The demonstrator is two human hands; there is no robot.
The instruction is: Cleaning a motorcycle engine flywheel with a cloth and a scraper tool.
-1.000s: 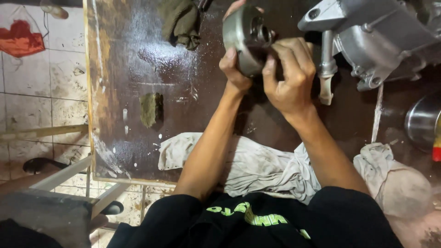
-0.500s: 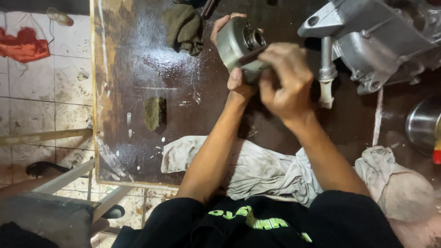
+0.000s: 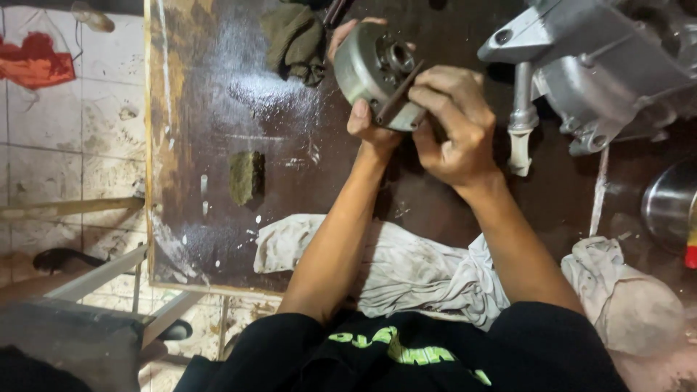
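Note:
My left hand (image 3: 363, 120) grips a round grey metal drum-shaped part (image 3: 367, 69) from behind and below, holding it tilted above the dark wet workbench (image 3: 218, 109). Its open face with a central hub points up and to the right. My right hand (image 3: 450, 123) is closed around a thin dark tool (image 3: 399, 93) whose tip lies across the face of the drum. A silver engine casing (image 3: 602, 65) sits just right of my hands.
A dark green rag (image 3: 294, 40) lies beyond the drum. A small greenish scrub pad (image 3: 247, 176) rests on the bench at left. White cloths (image 3: 406, 268) drape the near edge. A steel bowl (image 3: 671, 203) stands at far right. Tiled floor (image 3: 65, 145) lies left.
The drum has been turned so its open face shows more. My right hand has shifted from gripping its rim to holding the thin tool across that face.

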